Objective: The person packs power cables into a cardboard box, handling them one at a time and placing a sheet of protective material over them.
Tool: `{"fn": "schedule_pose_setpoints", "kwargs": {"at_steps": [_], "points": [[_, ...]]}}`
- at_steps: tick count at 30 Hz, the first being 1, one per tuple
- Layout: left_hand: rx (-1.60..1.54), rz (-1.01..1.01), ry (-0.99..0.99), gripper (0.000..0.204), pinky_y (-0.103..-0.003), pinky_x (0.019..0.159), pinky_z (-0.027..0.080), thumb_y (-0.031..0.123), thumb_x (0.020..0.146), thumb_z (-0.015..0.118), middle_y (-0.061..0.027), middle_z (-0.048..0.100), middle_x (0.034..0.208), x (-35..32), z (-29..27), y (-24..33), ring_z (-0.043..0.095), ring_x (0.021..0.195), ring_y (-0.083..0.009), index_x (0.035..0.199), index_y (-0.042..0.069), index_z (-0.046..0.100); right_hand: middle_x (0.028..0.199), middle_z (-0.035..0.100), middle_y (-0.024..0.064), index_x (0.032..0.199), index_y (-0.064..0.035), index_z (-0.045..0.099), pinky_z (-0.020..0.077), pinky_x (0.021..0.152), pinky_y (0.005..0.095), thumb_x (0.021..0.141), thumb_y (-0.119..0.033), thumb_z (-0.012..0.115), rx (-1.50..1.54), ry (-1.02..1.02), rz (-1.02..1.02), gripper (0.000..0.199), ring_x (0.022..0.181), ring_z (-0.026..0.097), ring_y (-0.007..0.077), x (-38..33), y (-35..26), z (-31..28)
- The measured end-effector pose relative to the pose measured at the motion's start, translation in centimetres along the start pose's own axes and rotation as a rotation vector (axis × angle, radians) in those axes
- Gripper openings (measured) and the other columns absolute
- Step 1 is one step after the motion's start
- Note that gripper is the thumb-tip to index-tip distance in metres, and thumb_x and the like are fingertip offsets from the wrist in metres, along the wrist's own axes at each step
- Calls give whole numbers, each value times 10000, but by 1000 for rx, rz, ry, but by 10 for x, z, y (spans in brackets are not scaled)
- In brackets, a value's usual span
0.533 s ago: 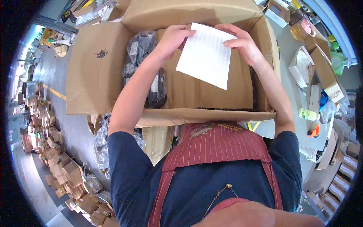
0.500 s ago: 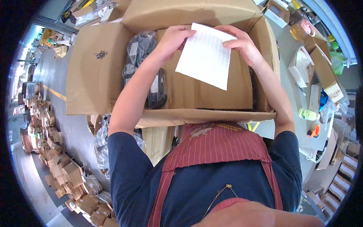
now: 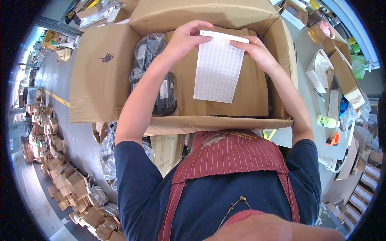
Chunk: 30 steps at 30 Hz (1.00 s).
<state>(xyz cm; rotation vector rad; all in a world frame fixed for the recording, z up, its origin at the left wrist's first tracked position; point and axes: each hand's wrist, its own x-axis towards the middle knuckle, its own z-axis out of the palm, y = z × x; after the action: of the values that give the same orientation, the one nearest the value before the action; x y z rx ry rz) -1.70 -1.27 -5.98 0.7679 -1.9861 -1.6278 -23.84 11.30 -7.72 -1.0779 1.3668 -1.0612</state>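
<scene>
Over an open cardboard box [image 3: 225, 123], a sheet of small round stickers [image 3: 218, 70] hangs between my two hands. It is whitish and covered in rows of little circles, and a white strip runs along its top edge. My left hand [image 3: 187, 39] pinches the top left corner between thumb and fingers. At the top right corner, my right hand [image 3: 258, 50] grips the sheet the same way. Beneath it, a brown cardboard panel [image 3: 183, 98] lies inside the box. Black items in clear plastic bags [image 3: 149, 50] with white labels fill the box's left side.
On the grey table [image 3: 311, 104] to the right are a small white box [image 3: 320, 72], a bottle with a green label [image 3: 327, 121], an orange tape-like item [image 3: 333, 139] and a pinkish jug [image 3: 319, 31]. Many cardboard boxes [image 3: 76, 186] are piled on the floor at left.
The sheet has turned and tilted, so its rows of circles now show clearly and its top strip is visible. It hangs straighter and slightly lower. Both hands have shifted a little at its top edge.
</scene>
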Motion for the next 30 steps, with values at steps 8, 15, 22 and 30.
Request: {"fn": "schedule_pose_setpoints", "kwargs": {"at_steps": [8,15,22,30], "points": [[408,-59,87,191,-245,547,495,182,890,646,-20,677,739,-9,16,8,613,606,-86,1007,49,719,1043,680,118,1141,-22,653,435,961,341,829,-235,685,-500,115,-392,380,1031,618,248,-2,5,-5],[823,309,80,234,-360,623,505,260,899,608,-133,671,736,-11,26,-11,647,640,-262,1002,77,710,1126,639,88,1092,-91,654,324,1083,456,826,-272,705,-1240,352,-992,326,1116,575,269,-6,-12,13],[684,210,-7,259,-360,617,489,304,903,614,-149,631,685,-15,37,3,619,630,-276,966,71,706,957,659,105,1037,-52,644,477,886,413,880,-122,639,-870,148,-889,173,967,612,296,-4,-5,17],[271,154,-31,254,-248,708,488,180,890,689,-14,659,893,-10,30,-1,585,778,-78,1074,10,655,957,661,110,1020,-51,630,505,793,399,878,-115,646,-816,259,-904,156,929,619,301,-1,-4,11]]}}
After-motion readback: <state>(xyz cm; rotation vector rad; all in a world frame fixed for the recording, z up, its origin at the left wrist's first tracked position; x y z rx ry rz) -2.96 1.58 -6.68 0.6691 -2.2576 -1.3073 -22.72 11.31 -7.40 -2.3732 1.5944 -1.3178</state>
